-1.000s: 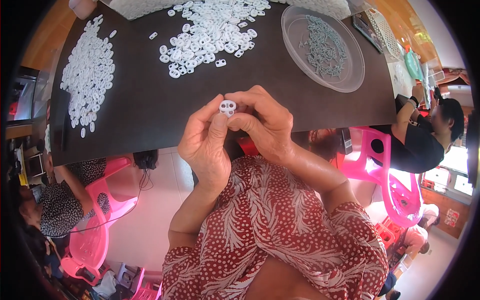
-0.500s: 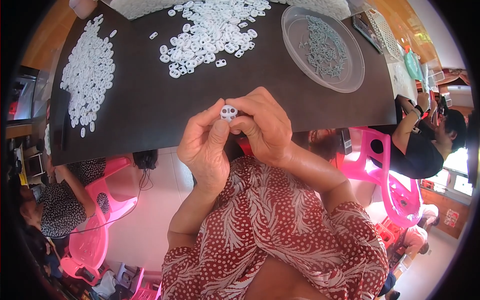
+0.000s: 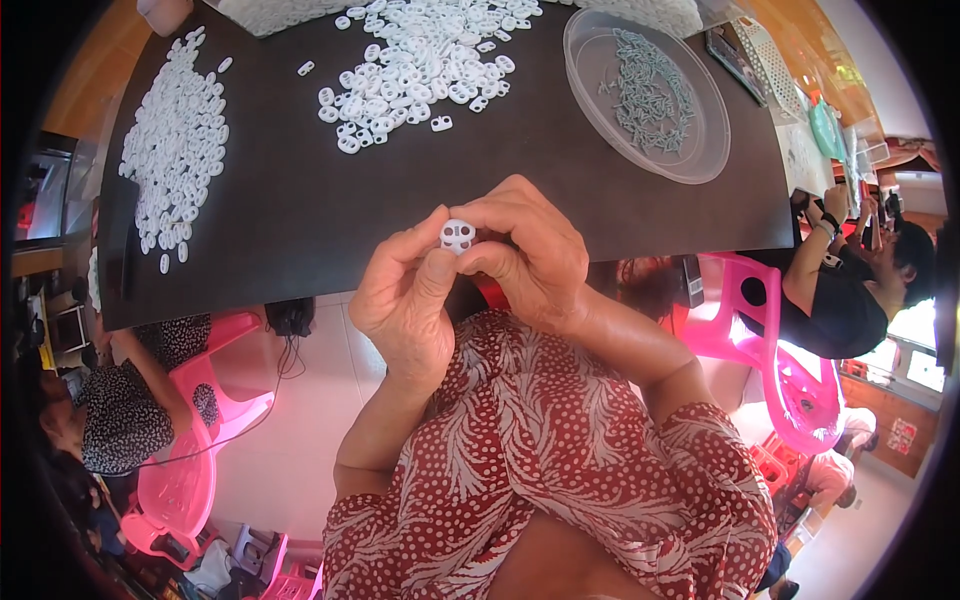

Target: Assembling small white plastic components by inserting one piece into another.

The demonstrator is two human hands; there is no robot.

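Between my hands is a small white plastic piece (image 3: 458, 231) with several holes, just in front of the table's near edge. My left hand (image 3: 405, 300) pinches it from the left with thumb and fingertips. From the right, the thumb and bent index finger of my right hand (image 3: 535, 255) close on the same piece. Fingertips cover its sides and lower edge. Farther off on the dark table (image 3: 270, 200) lies a loose heap of white plastic pieces with holes (image 3: 420, 75). A second heap of white oval pieces (image 3: 180, 135) lies at the left.
A round clear plastic tub (image 3: 712, 135) at the right holds many thin grey screw-like parts (image 3: 650, 95). Beside it lies a dark phone-like slab (image 3: 735, 65). Co-workers sit at the left (image 3: 125, 420) and right (image 3: 835, 300); pink plastic chairs (image 3: 800, 400) stand on both sides.
The white piece has tipped slightly between my fingertips, so its holes face up more plainly. Both hands keep their grip in nearly the same place.
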